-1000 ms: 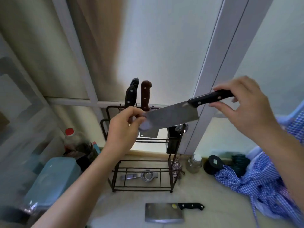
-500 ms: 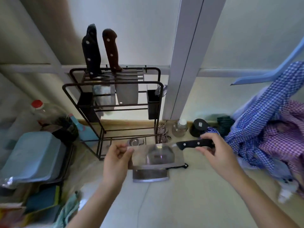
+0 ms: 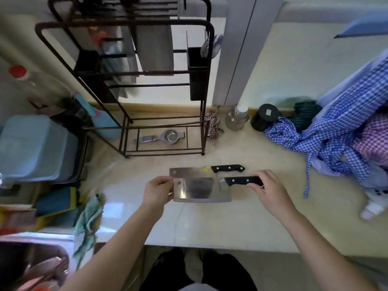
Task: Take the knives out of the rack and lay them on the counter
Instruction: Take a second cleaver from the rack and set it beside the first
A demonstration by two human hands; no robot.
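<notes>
Shiny and pale, the table (image 3: 210,223) fills the middle of the frame, with a wall and a window post behind it. At the upper left stands the dark wire rack (image 3: 126,24), and two knives (image 3: 154,49) hang in its top slots with their wide blades pointing down (their handles are cut off by the top edge of the frame).

Just below the rack lies the first cleaver (image 3: 189,171), flat on the table with its black handle to the right. The second cleaver (image 3: 201,189) sits right in front of it, and its blade covers part of the first one. The left hand (image 3: 158,191) pinches the far end of this blade. The right hand (image 3: 266,186) grips its black handle. I cannot tell if the blade is fully down on the table or a tiny bit above it.

So the step in hand looks like laying down the second cleaver. Next, both hands need to let go gently, fingers away from the sharp edge. Then they should go up to the rack and pull the next knife straight up by its handle.

A blue checked cloth (image 3: 327,143) is bunched at the right of the frame, well apart from the knives.
</notes>
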